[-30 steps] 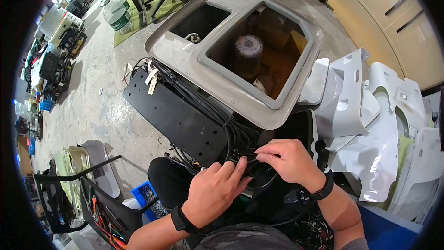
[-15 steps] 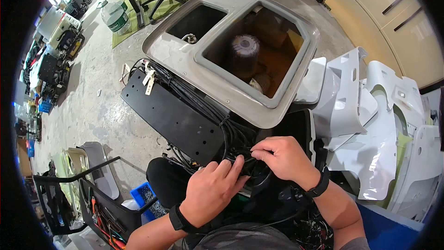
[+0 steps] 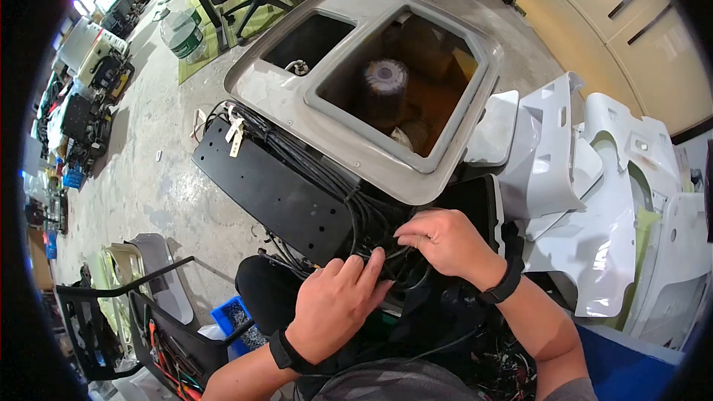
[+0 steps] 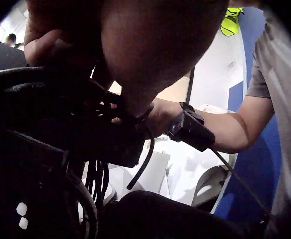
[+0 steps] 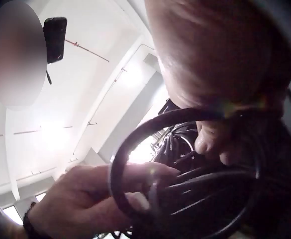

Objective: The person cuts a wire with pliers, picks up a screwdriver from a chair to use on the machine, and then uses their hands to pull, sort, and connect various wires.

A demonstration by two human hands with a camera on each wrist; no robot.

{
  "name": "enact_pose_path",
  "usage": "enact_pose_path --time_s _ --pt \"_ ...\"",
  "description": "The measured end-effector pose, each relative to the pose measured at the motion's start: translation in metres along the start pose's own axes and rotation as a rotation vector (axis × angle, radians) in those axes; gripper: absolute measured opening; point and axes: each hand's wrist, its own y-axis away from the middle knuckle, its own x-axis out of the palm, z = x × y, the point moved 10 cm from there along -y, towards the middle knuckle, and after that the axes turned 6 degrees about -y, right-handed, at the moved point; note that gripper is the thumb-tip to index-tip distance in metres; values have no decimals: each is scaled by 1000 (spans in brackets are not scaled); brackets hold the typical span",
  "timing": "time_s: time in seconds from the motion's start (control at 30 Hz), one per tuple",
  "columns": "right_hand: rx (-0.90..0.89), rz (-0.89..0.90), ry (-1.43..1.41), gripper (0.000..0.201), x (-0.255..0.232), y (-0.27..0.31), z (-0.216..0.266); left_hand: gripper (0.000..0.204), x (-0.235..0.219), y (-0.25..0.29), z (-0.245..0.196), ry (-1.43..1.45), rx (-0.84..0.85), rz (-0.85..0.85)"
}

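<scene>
A thick bundle of black cables (image 3: 364, 215) runs along a black perforated plate (image 3: 275, 193) and gathers between the two hands. My left hand (image 3: 334, 301) lies over the near side of the bundle, its fingers on the cables. From the right, my right hand (image 3: 453, 245) pinches a thin dark cable between thumb and index finger. In the right wrist view, a black cable loop (image 5: 118, 169) passes in front of the left hand (image 5: 95, 199), whose thumb and index finger hold cables. What lies beneath the fingers is dark and partly hidden.
Beyond the plate stands a grey housing (image 3: 327, 115) with two openings. White shell panels (image 3: 609, 238) lean at the right. A blue bin (image 3: 238, 319) and a black frame with tools (image 3: 174, 356) are at the lower left.
The right hand has shifted slightly left, closer to the left hand, still pinching. The head view has moved a little; the left hand keeps its place on the cables.
</scene>
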Motion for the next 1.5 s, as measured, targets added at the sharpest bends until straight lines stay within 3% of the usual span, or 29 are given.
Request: enact_pose_path --time_s 0.17,0.23,0.63,0.87,0.93,1.33,1.5 --pt "-136 -65 52 11 -3 3 14 47 0 -1 -1 2 0 -4" --pt "-27 -63 31 11 -1 4 9 48 -1 -1 -1 12 3 0" --pt "65 -136 30 12 -2 16 17 48 3 0 1 7 12 17" --pt "59 -167 156 8 5 20 25 50 3 2 0 12 30 12" --pt "-50 -246 129 9 4 24 37 51 4 3 1 25 30 19" --pt "-78 -161 335 5 12 21 50 53 6 8 3 54 36 -1" --pt "-88 -140 285 5 6 19 40 54 6 8 2 60 35 12"
